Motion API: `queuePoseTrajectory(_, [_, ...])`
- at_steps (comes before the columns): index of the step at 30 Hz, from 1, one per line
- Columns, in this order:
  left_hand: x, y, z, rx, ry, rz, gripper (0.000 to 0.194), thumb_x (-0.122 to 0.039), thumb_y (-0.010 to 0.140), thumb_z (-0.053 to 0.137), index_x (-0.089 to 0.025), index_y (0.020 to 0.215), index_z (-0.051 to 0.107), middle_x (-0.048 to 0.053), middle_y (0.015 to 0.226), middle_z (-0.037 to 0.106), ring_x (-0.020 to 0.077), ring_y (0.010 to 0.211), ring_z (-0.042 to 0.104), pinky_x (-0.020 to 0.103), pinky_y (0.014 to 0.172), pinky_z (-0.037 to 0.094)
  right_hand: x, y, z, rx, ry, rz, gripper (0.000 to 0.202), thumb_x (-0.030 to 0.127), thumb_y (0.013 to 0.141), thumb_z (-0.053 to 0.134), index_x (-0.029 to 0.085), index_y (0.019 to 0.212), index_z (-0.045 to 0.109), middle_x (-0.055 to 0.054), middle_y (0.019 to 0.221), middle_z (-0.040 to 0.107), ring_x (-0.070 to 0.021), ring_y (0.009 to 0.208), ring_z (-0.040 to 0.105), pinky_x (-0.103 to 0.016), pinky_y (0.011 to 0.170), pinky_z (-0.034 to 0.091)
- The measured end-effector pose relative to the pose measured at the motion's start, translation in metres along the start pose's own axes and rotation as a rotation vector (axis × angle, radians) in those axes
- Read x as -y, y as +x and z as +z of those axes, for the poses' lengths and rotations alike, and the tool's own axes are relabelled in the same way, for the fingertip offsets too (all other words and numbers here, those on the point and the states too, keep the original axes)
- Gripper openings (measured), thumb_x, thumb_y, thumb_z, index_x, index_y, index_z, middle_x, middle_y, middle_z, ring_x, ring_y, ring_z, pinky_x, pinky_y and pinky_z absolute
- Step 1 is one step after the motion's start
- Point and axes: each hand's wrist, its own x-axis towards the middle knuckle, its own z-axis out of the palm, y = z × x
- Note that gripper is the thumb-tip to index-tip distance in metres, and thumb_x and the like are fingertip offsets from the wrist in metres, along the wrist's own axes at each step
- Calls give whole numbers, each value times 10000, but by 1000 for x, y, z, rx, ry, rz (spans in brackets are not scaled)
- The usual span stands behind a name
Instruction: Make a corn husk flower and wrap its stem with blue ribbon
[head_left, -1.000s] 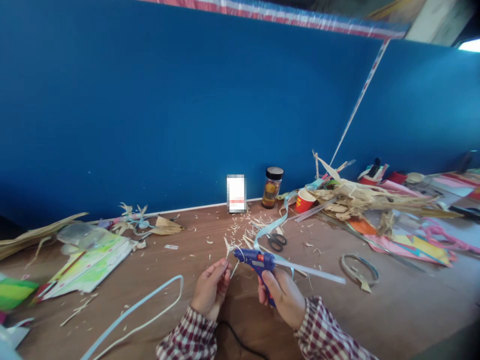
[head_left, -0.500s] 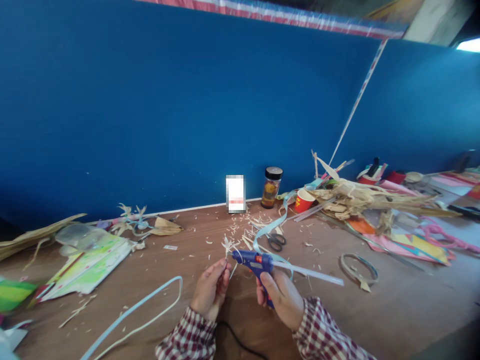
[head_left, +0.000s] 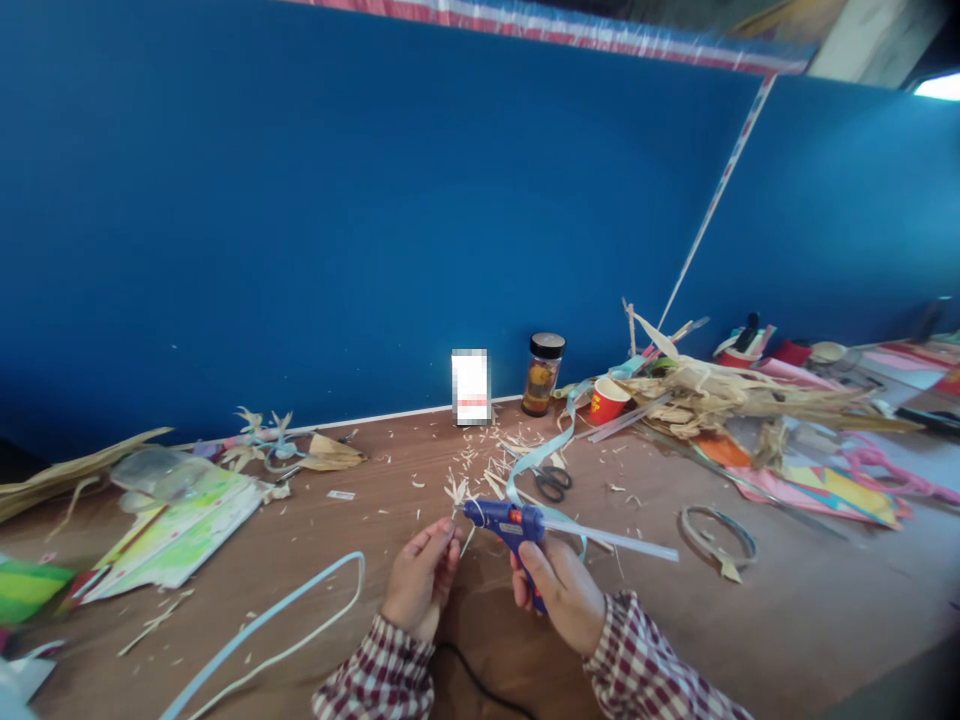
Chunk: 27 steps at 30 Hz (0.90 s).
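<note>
A blue glue gun (head_left: pixel 506 520) is gripped by its handle in my right hand (head_left: pixel 562 590), and a long clear glue stick (head_left: pixel 615 541) sticks out of its back. My left hand (head_left: pixel 424 572) pinches the lower end of a small pale husk flower (head_left: pixel 456 492). The gun's nozzle points left and is right beside the flower's base, at my left fingertips; whether they touch cannot be made out. A light blue ribbon (head_left: pixel 541 452) and black scissors (head_left: pixel 553 484) lie just behind the gun.
Husk scraps litter the brown table (head_left: pixel 315 560). A lidded jar (head_left: pixel 543 375) and a red paper cup (head_left: pixel 609 400) stand near the blue wall. Dried husks (head_left: pixel 720 395) are piled at right, with a ring (head_left: pixel 718 540) nearer. A blue strip (head_left: pixel 262 620) lies at left.
The glue stick's rear end has shifted slightly left, towards the gun. Both hands keep almost the same place and hold.
</note>
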Motion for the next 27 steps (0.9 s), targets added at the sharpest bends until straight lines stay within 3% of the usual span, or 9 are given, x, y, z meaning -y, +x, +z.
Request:
queuePoseTrajectory(11, [-5,-2,3,12,-142,-156,200,-19,823,431,-86,770,611,36,640,636,43,484,597,83,478,511,1,-4,-2,-29,11,-3,429,517,868,270,156,766,475,2,518,539,-94,445,486,-187,422,379])
queuePoseTrajectory(21, [-3,-1,3,-6,-140,-152,212,-4,827,412,-90,753,591,38,640,629,49,483,600,87,477,513,1,-3,-3,-12,29,5,423,506,875,274,153,765,479,6,519,533,-88,440,477,-182,413,368])
queuePoseTrajectory(27, [-6,-3,3,41,-206,-241,249,-34,862,343,-84,758,563,42,640,595,47,486,588,91,468,512,2,-5,-4,-27,-2,-28,430,493,882,262,151,756,489,2,518,537,-95,451,489,-190,435,383])
